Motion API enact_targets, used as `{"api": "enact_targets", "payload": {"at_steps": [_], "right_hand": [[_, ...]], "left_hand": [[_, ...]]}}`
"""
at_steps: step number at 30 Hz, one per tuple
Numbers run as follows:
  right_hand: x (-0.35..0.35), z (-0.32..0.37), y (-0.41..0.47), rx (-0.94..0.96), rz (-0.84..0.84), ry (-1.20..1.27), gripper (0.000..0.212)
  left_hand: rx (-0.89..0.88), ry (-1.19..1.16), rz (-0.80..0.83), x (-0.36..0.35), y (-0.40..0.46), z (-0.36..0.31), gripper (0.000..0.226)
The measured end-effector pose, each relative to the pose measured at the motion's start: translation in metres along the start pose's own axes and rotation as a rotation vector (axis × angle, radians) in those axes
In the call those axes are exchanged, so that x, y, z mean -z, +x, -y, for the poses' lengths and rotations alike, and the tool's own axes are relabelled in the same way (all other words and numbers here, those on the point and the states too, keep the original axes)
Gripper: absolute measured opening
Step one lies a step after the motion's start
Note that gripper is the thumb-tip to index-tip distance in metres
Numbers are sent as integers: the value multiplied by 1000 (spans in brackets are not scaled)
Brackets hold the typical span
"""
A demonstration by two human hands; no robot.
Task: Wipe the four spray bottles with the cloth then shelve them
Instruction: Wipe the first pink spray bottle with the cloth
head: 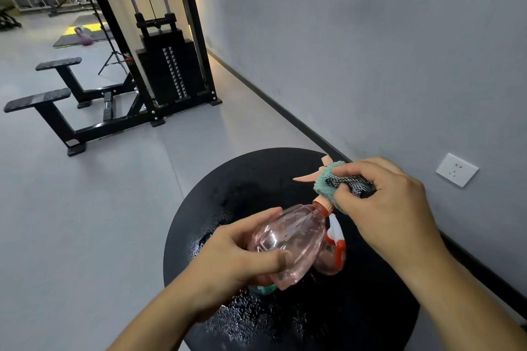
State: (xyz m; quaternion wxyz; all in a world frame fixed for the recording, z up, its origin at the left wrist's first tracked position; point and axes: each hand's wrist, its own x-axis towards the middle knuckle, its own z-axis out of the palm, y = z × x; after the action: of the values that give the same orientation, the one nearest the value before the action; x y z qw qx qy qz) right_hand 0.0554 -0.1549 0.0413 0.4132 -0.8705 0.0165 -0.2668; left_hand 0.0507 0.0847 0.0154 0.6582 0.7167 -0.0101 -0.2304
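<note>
The pink spray bottle [288,245] lies tilted in my left hand [228,259], fingers and thumb curled round its clear body, its neck pointing up toward my right hand [390,208]. That hand grips the teal cloth [330,182], bunched over the bottle's sprayer head. Under both hands is the round black tabletop [216,208], wet with droplets. Just below the held bottle a second bottle with a red-and-white trigger [336,242] rests there.
</note>
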Motion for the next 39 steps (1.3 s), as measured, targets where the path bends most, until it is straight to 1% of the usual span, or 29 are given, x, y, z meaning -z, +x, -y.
{"api": "enact_targets", "payload": {"at_steps": [2, 4, 8, 10, 13, 15, 19, 20, 23, 24, 28, 29, 33, 34, 37, 39], "right_hand": [[0, -1, 0, -6, 7, -6, 31], [-1, -1, -1, 12, -24, -10, 32], [-2, -1, -1, 13, -78, -4, 33], [-6, 2, -5, 34, -45, -4, 33], [-18, 10, -14, 86, 51, -12, 32], [-21, 10, -14, 105, 49, -8, 32], [-13, 5, -7, 63, -36, -3, 32], [-14, 5, -7, 60, -27, -5, 32], [-18, 10, -13, 45, 80, 19, 31], [-18, 10, -13, 42, 84, 27, 31], [-10, 6, -8, 41, -53, 28, 32], [-10, 6, -8, 45, -50, 26, 32], [-18, 10, -15, 52, 76, 44, 31], [-17, 9, -14, 53, 65, 45, 31], [-10, 3, -5, 51, -70, 25, 32], [-9, 2, -4, 52, -81, 23, 32]], "left_hand": [[2, 6, 17, -1, -1, 0, 72], [6, 25, 34, -4, -1, -2, 68], [-1, 63, 25, -3, -2, -6, 73], [-1, 79, 26, -3, -2, -4, 73], [-6, 122, 39, -7, -2, -1, 73], [-22, 140, 19, -7, -1, -1, 74], [-42, 156, -9, -3, -1, -3, 75], [-50, 160, -12, -4, -1, -3, 75], [-58, 179, -15, -5, 0, 0, 75], [-62, 184, -14, -4, 0, 0, 75], [-89, 192, -17, -1, -2, -4, 75], [-92, 199, -17, -1, -2, -5, 74], [-89, 233, -15, -3, -1, -4, 75], [-92, 238, -18, -2, -1, -3, 74], [-104, 219, -35, 3, 0, -5, 75], [-112, 221, -30, 3, 0, -5, 75]]}}
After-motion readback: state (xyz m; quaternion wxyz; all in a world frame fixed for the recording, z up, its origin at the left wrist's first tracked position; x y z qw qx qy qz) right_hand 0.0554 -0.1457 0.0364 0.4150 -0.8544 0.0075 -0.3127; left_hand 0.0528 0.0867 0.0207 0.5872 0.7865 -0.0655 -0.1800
